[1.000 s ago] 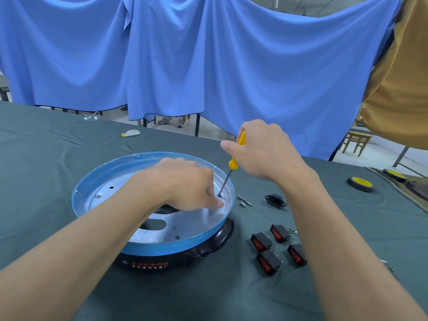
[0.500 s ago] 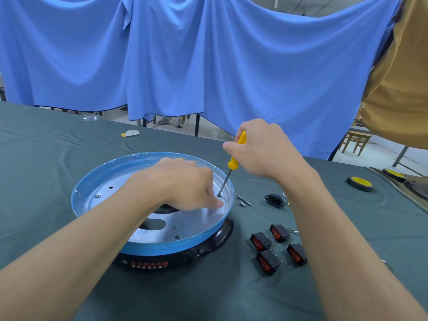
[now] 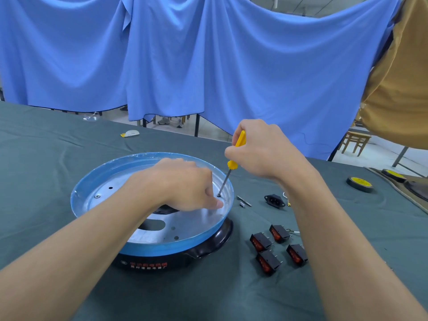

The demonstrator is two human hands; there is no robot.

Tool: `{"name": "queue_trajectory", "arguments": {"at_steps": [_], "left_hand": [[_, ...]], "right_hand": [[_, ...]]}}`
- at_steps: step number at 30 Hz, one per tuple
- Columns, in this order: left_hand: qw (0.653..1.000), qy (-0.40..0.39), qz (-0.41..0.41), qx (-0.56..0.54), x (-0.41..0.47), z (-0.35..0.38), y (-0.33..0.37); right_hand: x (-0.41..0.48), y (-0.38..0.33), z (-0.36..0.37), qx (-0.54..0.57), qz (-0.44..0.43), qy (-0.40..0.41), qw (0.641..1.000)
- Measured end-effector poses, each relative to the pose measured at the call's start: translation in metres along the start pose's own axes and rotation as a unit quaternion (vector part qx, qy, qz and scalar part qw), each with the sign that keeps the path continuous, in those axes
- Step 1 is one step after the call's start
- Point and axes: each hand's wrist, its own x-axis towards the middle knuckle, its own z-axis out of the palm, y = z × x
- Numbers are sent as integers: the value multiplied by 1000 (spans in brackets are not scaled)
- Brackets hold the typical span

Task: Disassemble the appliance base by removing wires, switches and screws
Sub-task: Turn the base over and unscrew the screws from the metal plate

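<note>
- Base [image 3: 162,259] sitting on table [image 3: 46,154].
- Right hand [image 3: 261,151] fingers gripping screwdriver [image 3: 232,163], tip resting in screw [image 3: 218,195] at base's right rim.
- Left hand [image 3: 183,184] fingers curling down, tips pressing base beside screw.
- Switches [image 3: 260,242] lying right of base.

Bright, even light all round, only soft shadows on the counter [image 3: 58,144]. A dull sheen on the metal pan [image 3: 196,223]. Wide-angle bowing at the edges; centre sharp.
</note>
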Motion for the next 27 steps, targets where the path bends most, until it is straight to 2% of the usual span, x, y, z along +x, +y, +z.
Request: {"name": "queue_trajectory", "arguments": {"at_steps": [6, 13, 19, 24, 27], "left_hand": [[1000, -1, -3, -4, 0, -1, 1], [1000, -2, 1, 0, 0, 0, 0], [1000, 0, 4, -1, 0, 0, 0], [1000, 4, 2, -2, 1, 0, -1], [1000, 3, 2, -4, 1, 1, -1]], "right_hand": [[-1, -3, 2, -20, 2, 22, 1000], [-2, -2, 0, 6, 4, -17, 1000], [-1, -1, 4, -11, -3, 10, 1000], [-1, -2, 3, 28, 14, -16, 999], [-1, -2, 5, 11, 19, 0, 1000]]}}
